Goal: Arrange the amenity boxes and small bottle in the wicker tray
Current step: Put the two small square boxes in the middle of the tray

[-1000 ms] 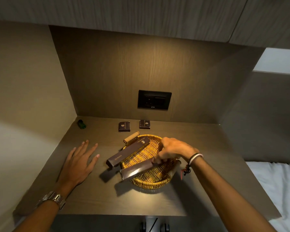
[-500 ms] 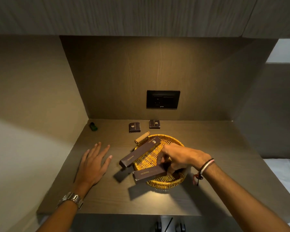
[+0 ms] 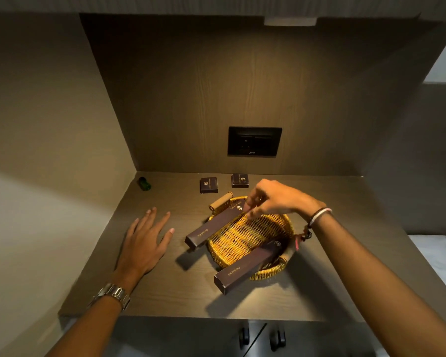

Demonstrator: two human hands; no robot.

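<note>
A round wicker tray [image 3: 242, 238] sits mid-counter. Two long brown dental kit boxes lie across its rim: the near one [image 3: 247, 266] rests alone on the front edge, and the far one [image 3: 214, 225] slants over the back left edge. My right hand [image 3: 276, 199] pinches the far box's upper end. My left hand [image 3: 144, 240] lies flat on the counter, fingers spread, left of the tray. Two small square boxes [image 3: 208, 185] [image 3: 240, 180] and a small green bottle [image 3: 144, 183] stand by the back wall.
A tan cylindrical handle [image 3: 220, 202] sticks out at the tray's back left. A black wall socket [image 3: 254, 141] is above the counter. Walls close the nook at left and back. White bedding [image 3: 438, 256] lies to the right. Cabinet handles [image 3: 263, 336] show below the counter edge.
My right hand let go of the near dental kit box, now resting on the tray's front rim, and moved back to grip the end of the far box. The left hand stayed flat.
</note>
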